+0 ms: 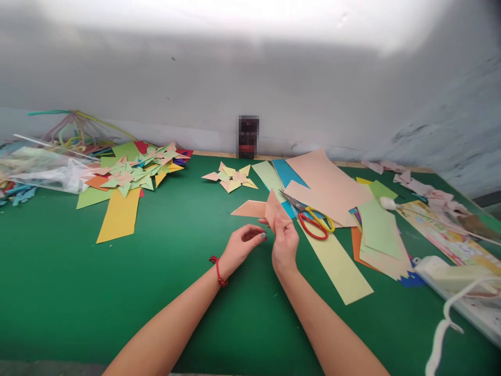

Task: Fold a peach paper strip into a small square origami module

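My right hand (285, 248) pinches a folded piece of peach paper (272, 209), thumb in front. One pointed flap of the paper sticks out to the left, another points up. Just below that left flap is my left hand (243, 246), with a red cord bracelet on the wrist. Its fingers are curved, with a gap between thumb and forefinger and nothing visible in them. Beyond the hands lies a star of folded peach and yellow paper (230, 177). Scissors (313, 219) with one red and one yellow handle lie to the right of my right hand.
Large peach sheets (329, 183) and a pale green strip (338, 266) lie to the right. More paper stars (133, 175) and a yellow strip (119, 214) are piled at left. A white cable (440, 329) runs along the right edge of the green table (176, 313).
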### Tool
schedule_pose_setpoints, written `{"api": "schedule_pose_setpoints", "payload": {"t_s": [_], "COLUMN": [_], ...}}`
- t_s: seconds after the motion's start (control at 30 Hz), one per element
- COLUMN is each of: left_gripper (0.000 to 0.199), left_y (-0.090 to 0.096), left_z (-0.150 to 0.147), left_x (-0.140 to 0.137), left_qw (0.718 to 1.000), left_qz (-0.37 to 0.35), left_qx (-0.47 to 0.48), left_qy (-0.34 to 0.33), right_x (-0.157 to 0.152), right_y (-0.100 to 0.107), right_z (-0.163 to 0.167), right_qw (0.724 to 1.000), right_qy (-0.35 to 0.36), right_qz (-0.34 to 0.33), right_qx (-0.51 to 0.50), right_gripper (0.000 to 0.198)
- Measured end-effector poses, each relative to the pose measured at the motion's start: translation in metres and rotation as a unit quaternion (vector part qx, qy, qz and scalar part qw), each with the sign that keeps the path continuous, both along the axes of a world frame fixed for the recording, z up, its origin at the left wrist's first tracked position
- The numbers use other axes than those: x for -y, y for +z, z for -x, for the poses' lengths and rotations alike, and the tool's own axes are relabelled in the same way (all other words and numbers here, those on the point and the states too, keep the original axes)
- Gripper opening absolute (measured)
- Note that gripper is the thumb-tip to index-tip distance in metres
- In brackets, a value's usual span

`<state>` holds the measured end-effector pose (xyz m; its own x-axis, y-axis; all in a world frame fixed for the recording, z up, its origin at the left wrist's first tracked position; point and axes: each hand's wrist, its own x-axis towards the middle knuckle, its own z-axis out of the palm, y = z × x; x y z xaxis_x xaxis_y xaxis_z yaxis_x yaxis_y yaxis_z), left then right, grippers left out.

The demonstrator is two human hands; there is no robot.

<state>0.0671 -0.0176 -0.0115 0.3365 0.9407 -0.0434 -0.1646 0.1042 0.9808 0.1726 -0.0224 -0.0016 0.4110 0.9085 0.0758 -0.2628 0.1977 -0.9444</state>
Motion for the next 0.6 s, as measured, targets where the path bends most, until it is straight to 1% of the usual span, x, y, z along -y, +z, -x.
{"api": "schedule_pose_setpoints", "payload": {"t_s": [0.07,0.13,0.23,0.4,0.5,0.6], "left_gripper": [0.024,0.025,0.027,0.028,0.027,0.026], "left_y": [-0.001,-0.001,0.0,-0.002,-0.005,-0.007], "left_z": [-0.007,-0.013,-0.018,-0.023,-0.027,-0.03], "left_x": [0.005,0.008,0.011,0.014,0.014,0.013], "left_qw": [0.999,0.995,0.987,0.979,0.977,0.976], "left_qz": [-0.038,-0.073,-0.1,-0.101,-0.096,-0.1], "left_qx": [-0.023,-0.044,-0.076,-0.104,-0.101,-0.095], "left_qy": [0.02,0.055,0.101,0.141,0.161,0.166], "right_x": [0.002,0.004,0.005,0.005,0.004,0.004], "right_y": [-0.002,-0.004,-0.008,-0.011,-0.012,-0.011], "right_z": [0.004,0.008,0.012,0.013,0.013,0.012], "right_qw": [0.999,0.999,0.998,0.997,0.996,0.995], "right_qy": [0.018,0.033,0.038,0.051,0.055,0.052], "right_qz": [0.018,0.037,0.042,0.044,0.052,0.064], "right_qx": [-0.021,-0.023,-0.017,-0.033,-0.043,-0.053], "right_gripper": [0.027,0.027,0.027,0.028,0.027,0.028]}}
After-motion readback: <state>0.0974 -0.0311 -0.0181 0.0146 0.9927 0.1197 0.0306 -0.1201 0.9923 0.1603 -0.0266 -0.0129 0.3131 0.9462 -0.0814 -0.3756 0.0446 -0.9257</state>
